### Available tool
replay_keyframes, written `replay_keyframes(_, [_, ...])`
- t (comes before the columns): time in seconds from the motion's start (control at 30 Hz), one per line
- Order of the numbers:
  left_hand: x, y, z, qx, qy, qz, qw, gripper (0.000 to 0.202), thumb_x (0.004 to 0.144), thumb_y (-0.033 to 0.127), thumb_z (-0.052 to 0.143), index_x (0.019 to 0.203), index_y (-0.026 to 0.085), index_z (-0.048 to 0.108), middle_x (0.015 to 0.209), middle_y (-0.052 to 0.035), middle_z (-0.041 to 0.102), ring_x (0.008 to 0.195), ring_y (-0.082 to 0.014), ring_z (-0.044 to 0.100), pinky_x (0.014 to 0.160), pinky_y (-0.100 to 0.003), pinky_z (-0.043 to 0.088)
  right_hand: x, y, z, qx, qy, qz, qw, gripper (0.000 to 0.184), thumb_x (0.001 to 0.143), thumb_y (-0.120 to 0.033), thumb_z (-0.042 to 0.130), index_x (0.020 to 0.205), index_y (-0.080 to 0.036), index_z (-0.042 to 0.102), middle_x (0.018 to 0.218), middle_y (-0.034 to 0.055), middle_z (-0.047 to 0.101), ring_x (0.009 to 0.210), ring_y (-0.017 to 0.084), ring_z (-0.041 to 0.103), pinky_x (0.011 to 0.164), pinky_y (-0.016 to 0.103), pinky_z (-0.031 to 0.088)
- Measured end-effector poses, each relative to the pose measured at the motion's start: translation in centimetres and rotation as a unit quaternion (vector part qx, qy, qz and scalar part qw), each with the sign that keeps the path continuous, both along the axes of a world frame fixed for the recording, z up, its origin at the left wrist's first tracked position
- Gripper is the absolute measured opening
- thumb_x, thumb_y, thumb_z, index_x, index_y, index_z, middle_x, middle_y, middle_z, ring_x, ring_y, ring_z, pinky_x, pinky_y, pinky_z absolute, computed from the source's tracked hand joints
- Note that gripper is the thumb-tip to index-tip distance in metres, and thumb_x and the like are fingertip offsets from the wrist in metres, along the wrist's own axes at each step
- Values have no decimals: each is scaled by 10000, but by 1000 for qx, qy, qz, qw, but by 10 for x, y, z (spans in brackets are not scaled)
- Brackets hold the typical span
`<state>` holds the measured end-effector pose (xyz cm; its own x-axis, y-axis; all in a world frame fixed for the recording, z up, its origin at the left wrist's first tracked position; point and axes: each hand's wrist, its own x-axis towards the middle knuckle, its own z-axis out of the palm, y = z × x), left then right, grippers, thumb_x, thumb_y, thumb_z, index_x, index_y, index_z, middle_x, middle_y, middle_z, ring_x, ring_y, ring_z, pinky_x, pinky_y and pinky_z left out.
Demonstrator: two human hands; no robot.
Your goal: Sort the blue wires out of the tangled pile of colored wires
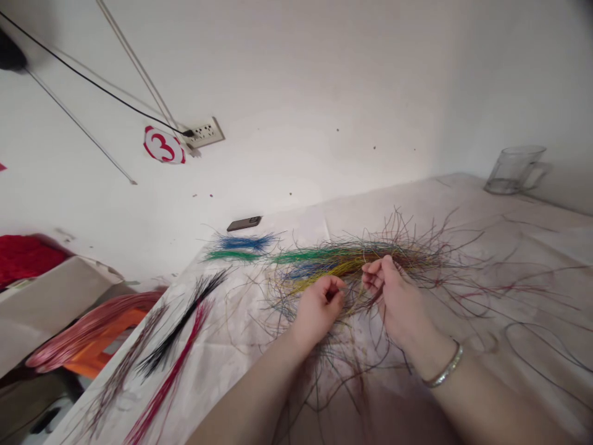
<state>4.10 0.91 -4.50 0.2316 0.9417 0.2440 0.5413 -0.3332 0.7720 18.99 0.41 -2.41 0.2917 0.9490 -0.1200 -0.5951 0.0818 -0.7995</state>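
Left hand (pixel 319 308) curled closed on thin coloured wires (pixel 352 259), right hand (pixel 393 303) pinching strands of the same tangled bundle, both forearms angled inward, the bundle spread across the sheet-covered worktop (pixel 523 247) beneath and beyond the hands

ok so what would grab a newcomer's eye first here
The big tangle of multicoloured wires stands out first, spread across the middle of the cloth-covered table, with the left hand and right hand pinching strands from it. Bundles of black wires and red wires lie near the table's left edge, and a red-and-white number 3 sign sits on the wall above.
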Motion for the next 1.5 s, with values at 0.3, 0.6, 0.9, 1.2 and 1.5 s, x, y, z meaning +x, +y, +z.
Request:
replay_keyframes(0.3, [-7,2,4,90,-76,133,984,254,814,186,517,1064,172,562,989,-72,606,862,-170,577,744,-297,455,0,-5,9,19,81,65,994,322,821,-460,587,645,-202,508,520,-63,348,439,73,300,426,210,352])
replay_keyframes(0.6, [15,-29,24,42,-16,-72,996,239,836,243,551,1071,199,555,876,-28,670,778,-161,608,704,-278,455,-3,-13,18,81,87,148,982,381,856,-467,539,602,-192,476,520,-58,307,474,83,289,457,213,334])
replay_keyframes(0.9, [9,-18,21,-2,55,-156,986,186,842,295,539,880,206,697,695,-4,604,631,-135,518,589,-244,402,7,-6,15,25,181,161,970,337,845,-462,554,650,-204,460,535,-78,228,443,79,225,409,201,275])
replay_keyframes(1.2, [7,-19,21,-30,7,-214,976,298,790,341,617,1044,196,676,694,-18,580,603,-131,501,567,-243,425,15,-4,21,24,186,175,966,317,857,-442,543,662,-207,457,532,-81,209,433,78,215,396,192,272])
replay_keyframes(1.5, [9,-20,19,11,125,-283,951,179,821,266,563,682,183,640,684,-16,590,656,-138,547,632,-241,409,21,-2,20,25,241,203,949,291,884,-377,521,667,-190,468,540,-83,200,421,63,181,361,158,200])
